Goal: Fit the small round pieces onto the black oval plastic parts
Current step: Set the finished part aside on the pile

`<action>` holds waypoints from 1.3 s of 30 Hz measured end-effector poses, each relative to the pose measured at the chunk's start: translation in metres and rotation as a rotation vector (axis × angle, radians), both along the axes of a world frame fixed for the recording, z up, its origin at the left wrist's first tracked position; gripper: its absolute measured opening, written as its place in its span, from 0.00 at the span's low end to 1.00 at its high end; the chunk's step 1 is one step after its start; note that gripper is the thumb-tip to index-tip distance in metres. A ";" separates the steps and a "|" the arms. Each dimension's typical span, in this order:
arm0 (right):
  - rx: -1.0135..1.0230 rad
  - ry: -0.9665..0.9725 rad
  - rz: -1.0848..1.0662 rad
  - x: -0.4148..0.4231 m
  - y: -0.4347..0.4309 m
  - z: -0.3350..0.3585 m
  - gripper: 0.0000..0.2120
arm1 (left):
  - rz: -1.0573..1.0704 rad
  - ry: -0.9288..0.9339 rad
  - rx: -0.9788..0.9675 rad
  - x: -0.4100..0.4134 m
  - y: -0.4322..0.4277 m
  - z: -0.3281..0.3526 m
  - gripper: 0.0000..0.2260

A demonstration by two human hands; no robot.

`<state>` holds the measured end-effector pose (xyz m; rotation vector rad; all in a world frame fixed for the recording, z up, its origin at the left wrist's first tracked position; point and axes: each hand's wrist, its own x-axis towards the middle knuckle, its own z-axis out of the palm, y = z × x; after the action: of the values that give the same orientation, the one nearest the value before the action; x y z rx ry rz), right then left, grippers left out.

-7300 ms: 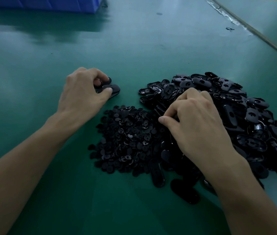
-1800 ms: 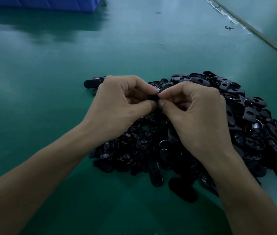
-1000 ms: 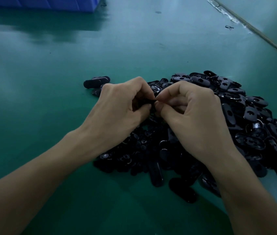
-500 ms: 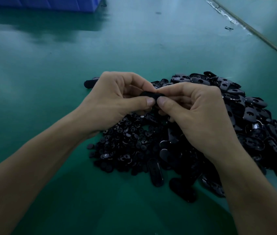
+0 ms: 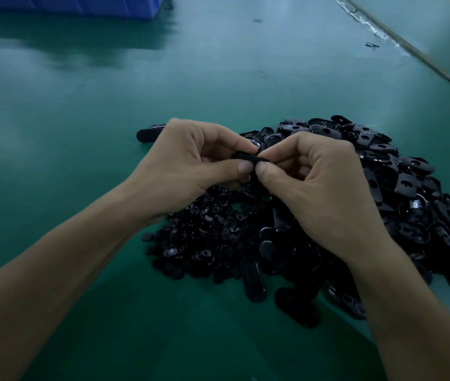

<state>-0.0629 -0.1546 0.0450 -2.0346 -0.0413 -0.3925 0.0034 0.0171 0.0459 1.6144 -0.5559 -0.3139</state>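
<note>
1. A dim green worktable point(image 5: 53, 138) has a blue crate point(image 5: 81, 6) at its far left corner.
2. The left hand point(image 5: 188, 163) pinches one end of a black oval part point(image 5: 247, 156), held above the heap of small round pieces point(image 5: 204, 237).
3. The right hand point(image 5: 314, 182) pinches the other end, with the two thumb tips nearly touching. Any round piece beneath them is hidden.
4. Loose oval parts point(image 5: 411, 193) are piled on the right.
5. This looks like the pressing-in step. The next move calls for firm, square thumb pressure.

Dim, bluish light; soft glare on the far table point(image 5: 108, 59).
</note>
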 end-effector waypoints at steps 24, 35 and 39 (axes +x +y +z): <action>-0.210 -0.157 -0.226 0.001 -0.001 0.000 0.11 | 0.287 -0.117 0.038 0.021 0.011 -0.007 0.10; -0.723 0.049 -0.120 -0.007 0.017 -0.006 0.11 | 0.523 -0.220 0.356 0.055 0.041 -0.032 0.07; -0.825 0.155 -0.166 -0.009 0.023 -0.006 0.14 | 0.545 -0.244 0.400 0.057 0.045 -0.031 0.07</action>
<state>-0.0718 -0.1315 0.0392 -2.8913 0.0746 -0.3482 0.0608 0.0622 0.0152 2.1343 -0.2194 0.1954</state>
